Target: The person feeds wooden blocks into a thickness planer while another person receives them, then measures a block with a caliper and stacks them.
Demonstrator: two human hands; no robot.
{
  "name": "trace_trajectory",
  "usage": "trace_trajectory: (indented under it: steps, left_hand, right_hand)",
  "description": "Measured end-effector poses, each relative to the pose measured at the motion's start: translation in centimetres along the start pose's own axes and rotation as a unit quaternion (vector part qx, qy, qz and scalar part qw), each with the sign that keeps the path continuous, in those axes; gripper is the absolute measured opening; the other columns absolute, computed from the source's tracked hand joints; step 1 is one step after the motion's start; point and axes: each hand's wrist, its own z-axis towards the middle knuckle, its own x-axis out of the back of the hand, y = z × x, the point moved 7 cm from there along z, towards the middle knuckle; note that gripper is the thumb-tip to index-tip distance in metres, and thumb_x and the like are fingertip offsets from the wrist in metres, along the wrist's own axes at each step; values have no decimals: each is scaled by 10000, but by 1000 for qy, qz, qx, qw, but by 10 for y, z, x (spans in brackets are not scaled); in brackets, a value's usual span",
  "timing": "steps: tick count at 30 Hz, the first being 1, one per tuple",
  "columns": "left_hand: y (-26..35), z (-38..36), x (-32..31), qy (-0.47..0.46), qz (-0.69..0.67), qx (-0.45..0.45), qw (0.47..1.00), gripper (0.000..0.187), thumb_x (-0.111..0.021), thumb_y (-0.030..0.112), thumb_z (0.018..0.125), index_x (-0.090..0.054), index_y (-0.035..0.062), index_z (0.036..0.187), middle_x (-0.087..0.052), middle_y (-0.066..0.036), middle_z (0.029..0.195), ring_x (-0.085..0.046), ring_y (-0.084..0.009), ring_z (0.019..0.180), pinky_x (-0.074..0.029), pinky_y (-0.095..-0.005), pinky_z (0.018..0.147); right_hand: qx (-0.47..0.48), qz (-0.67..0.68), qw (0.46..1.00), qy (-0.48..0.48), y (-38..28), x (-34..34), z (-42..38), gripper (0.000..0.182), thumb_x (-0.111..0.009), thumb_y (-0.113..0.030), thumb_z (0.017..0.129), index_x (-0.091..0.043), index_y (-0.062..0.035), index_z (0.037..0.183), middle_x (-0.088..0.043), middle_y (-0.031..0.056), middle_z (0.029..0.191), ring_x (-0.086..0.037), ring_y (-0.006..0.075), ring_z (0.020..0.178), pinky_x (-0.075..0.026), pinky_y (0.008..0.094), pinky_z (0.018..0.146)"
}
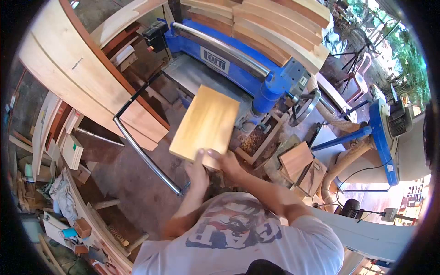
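A rectangular, light yellow wooden board (206, 123) is held up in front of my chest, tilted. My left hand (198, 172) grips its near edge, thumb on the upper face. Close beside it, my right hand (225, 162) holds the same edge near the corner, thumb also on top. The fingers under the board are hidden. Just beyond the board stands a blue machine (188, 46) with a silver roller (220, 48) along its top and a grey metal bed (183, 73).
Long planks (59, 64) lie at the left, beside a bent metal bar (146, 153). Stacked boards (275, 27) rise behind the machine. A handwheel (306, 107), a wood-chip box (252, 158) and a blue stand (382, 142) with hoses are at the right.
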Motion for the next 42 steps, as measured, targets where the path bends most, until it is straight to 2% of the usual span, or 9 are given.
trace_trajectory:
  steps: [7, 15, 24, 34, 37, 39, 40, 41, 42]
  left_hand:
    - [5, 161, 32, 14, -9, 42, 999, 536, -657, 157, 846, -457, -87, 1279, -580, -168, 1190, -595, -264, 1068, -507, -384, 874]
    - [-26, 312, -15, 104, 131, -161, 973, 633, -647, 284, 858, -452, -147, 1279, -559, -264, 1239, -545, -366, 1158, -397, -387, 1004]
    - [-8, 305, -96, 188, 382, -268, 864, 754, -488, 399, 963, -221, -141, 1416, -284, -363, 1435, -269, -484, 1339, -213, -542, 1123]
    - [-21, 315, -118, 241, 478, -236, 811, 786, -435, 501, 951, -275, -126, 1397, -340, -330, 1411, -370, -475, 1280, -306, -529, 1076]
    - [-37, 348, -112, 237, 617, -123, 741, 826, -348, 561, 946, -297, -133, 1391, -415, -369, 1329, -473, -496, 1187, -394, -548, 989]
    - [-63, 361, -121, 84, 893, -272, 349, 569, -310, 326, 1018, -345, -109, 1383, -650, -278, 994, -654, -411, 870, -516, -535, 730]
    - [-66, 357, -101, 88, 848, -274, 445, 485, -308, 258, 1031, -419, -93, 1347, -687, -201, 839, -677, -340, 723, -530, -501, 634]
    - [-48, 295, -80, 131, 650, -299, 686, 538, -419, 311, 1000, -432, -109, 1336, -645, -264, 992, -655, -374, 859, -527, -484, 720]
    - [-46, 221, -82, 113, 542, -298, 777, 605, -503, 328, 973, -397, -126, 1358, -552, -301, 1170, -577, -393, 1030, -480, -457, 859]
  right_hand:
    - [24, -94, 992, -87, 61, 11, 102, 506, -673, -422, 891, -559, -22, 1179, -668, 69, 924, -644, 159, 729, -523, 300, 629]
    - [21, -308, 936, 171, 51, 148, -45, 452, -739, -294, 830, -608, 28, 1119, -680, 111, 877, -662, 202, 796, -523, 365, 744]
    - [31, -459, 832, 311, 58, 244, -125, 264, -690, -188, 839, -602, 11, 989, -674, 89, 773, -663, 180, 691, -538, 340, 632]
    - [93, -376, 842, 376, -31, 256, -83, 360, -717, -278, 836, -555, -2, 1001, -677, 164, 809, -676, 302, 742, -524, 417, 692]
    - [132, -305, 825, 457, 2, 298, -115, 378, -732, -235, 813, -563, -23, 1077, -672, 138, 902, -664, 220, 750, -524, 348, 688]
    - [19, -280, 806, 521, 60, 338, -137, 407, -748, -279, 800, -583, -25, 1073, -682, 126, 898, -668, 204, 745, -528, 339, 660]
    - [-37, -272, 798, 537, 87, 353, -149, 422, -755, -301, 794, -593, -26, 1071, -688, 119, 896, -670, 197, 742, -530, 334, 645]
    - [-64, -180, 818, 543, 112, 364, -165, 430, -753, -321, 795, -605, -16, 1061, -688, 116, 872, -668, 193, 729, -530, 337, 625]
    - [-89, -75, 831, 545, 144, 388, -184, 441, -751, -341, 796, -617, -7, 1051, -689, 113, 848, -665, 189, 715, -530, 340, 604]
